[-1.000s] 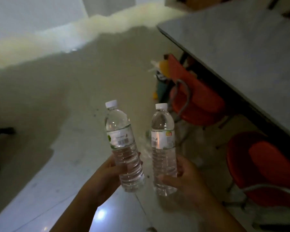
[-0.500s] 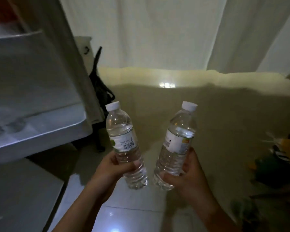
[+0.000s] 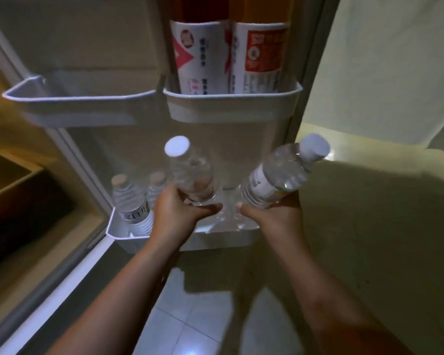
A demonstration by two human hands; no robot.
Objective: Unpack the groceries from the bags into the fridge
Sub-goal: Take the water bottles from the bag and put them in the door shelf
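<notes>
Item 1: bottom door shelf [image 3: 223,238], white, my landmark on the open fridge door [image 3: 118,47].

Item 2: left hand [image 3: 176,216], fingers wrapped round the base of a clear water bottle [image 3: 191,178]. I read the bottle as near upright, white cap toward the camera, held directly above the middle of the bottom door shelf.

Item 3: right hand [image 3: 269,213], curled under a second water bottle [image 3: 277,179], labelled, tilted with its cap leaning up and to the right, above the right end of the same shelf.

Item 4: two stored water bottles [image 3: 131,201], standing inside the bottom door shelf at its left end, just left of my left hand; the farther one is blurred.

Item 5: two tall labelled bottles [image 3: 228,55], red and white labels, side by side in the upper right door bin [image 3: 231,106], straight above the bottom door shelf.

Item 6: upper left door bin [image 3: 75,103], above and left of the landmark.

Item 7: tiled floor [image 3: 190,316], below the shelf.
</notes>
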